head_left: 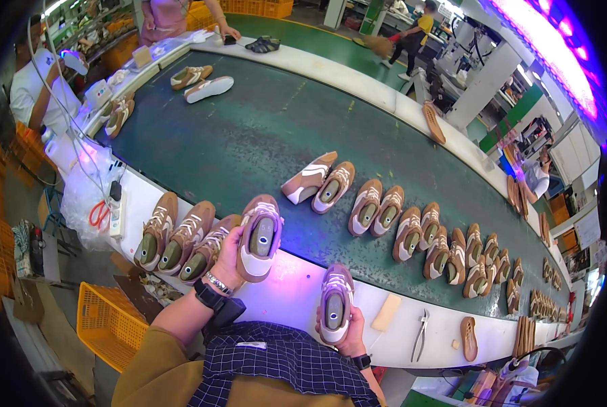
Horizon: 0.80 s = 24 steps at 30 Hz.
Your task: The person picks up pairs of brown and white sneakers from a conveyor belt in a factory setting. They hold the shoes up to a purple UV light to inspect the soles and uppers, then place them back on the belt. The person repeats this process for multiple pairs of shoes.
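Note:
My left hand (229,259) is closed round the side of a brown and white sneaker (261,237), held up with its opening toward me. A second sneaker (335,302) of the same kind is gripped at its heel end by my right hand (352,334), over the white table edge. Both shoes have white laces and an olive-grey insole with a dark round mark. Just left of my left hand, three matching sneakers (185,236) stand side by side on the white ledge, the nearest partly behind my hand.
Pairs of sneakers (378,210) stand along the green conveyor belt (249,136). On the ledge to the right lie a tan block (386,313), pliers (420,336) and a brown sole (469,339). Red-handled scissors (99,216) and a yellow crate (110,329) are at left. People work around the line.

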Available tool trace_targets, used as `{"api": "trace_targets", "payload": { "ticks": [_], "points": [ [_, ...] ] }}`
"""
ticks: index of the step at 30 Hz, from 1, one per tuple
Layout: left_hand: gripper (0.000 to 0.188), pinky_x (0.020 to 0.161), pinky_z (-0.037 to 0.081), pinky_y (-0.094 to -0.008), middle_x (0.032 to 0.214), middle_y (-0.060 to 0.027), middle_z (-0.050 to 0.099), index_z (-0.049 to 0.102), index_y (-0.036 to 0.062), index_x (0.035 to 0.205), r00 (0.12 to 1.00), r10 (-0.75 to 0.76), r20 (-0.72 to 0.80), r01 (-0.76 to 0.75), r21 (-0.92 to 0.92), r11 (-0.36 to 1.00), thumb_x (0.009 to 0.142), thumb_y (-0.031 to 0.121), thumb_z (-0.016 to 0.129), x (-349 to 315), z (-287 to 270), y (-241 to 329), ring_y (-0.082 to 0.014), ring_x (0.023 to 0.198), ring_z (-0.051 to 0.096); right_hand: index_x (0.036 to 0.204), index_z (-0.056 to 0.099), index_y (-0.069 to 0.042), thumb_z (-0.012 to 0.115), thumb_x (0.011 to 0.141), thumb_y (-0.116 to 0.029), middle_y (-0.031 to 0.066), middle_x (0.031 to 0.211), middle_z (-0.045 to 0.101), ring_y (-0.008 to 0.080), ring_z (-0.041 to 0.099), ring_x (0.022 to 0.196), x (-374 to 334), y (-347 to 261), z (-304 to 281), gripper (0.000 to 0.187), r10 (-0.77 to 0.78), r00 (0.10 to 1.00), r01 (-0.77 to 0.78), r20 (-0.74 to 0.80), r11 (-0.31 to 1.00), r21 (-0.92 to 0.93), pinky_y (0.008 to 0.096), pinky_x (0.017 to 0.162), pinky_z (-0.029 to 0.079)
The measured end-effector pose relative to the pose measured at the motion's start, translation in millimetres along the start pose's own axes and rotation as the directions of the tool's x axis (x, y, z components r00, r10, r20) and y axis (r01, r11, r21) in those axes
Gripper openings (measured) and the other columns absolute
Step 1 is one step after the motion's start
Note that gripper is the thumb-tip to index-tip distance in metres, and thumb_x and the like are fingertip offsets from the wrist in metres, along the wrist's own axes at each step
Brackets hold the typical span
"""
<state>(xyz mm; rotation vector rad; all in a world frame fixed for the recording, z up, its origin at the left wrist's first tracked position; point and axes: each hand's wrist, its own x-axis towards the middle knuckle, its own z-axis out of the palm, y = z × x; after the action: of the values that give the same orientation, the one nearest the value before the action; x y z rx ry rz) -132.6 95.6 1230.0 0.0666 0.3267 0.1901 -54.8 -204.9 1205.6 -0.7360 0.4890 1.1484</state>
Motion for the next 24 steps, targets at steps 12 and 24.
{"api": "trace_targets", "payload": {
  "ticks": [12, 24],
  "points": [
    [0.052, 0.094, 0.04, -0.0563, 0.131, -0.019, 0.044, 0.036, 0.0025, 0.132, 0.907, 0.332, -0.259, -0.258, 0.283, 0.924, 0.091, 0.033, 0.041, 107, -22, 109, -0.0372, 0.118, 0.045, 0.128, 0.04, 0.003, 0.033, 0.087, -0.047, 0.0221, 0.112, 0.054, 0.0359, 0.058, 0.09, -8, -1, -30, 0.065, 0.06, 0.998, -0.06, 0.036, 0.998, -0.012, 0.0485, 0.078, 0.049],
    [0.031, 0.088, 0.039, -0.0287, 0.098, -0.0028, 0.054, 0.053, 0.0048, 0.111, 0.775, 0.536, -0.333, -0.265, 0.599, 0.755, 0.084, 0.018, 0.058, 27, -44, 47, -0.0136, 0.095, 0.05, 0.132, 0.037, -0.002, 0.047, 0.084, -0.038, 0.0245, 0.116, 0.052, 0.0346, 0.058, 0.093, 39, -67, 35, 0.061, -0.107, 0.966, 0.151, 0.235, 0.973, -0.174, 0.0462, 0.077, 0.05]
  ]
}}
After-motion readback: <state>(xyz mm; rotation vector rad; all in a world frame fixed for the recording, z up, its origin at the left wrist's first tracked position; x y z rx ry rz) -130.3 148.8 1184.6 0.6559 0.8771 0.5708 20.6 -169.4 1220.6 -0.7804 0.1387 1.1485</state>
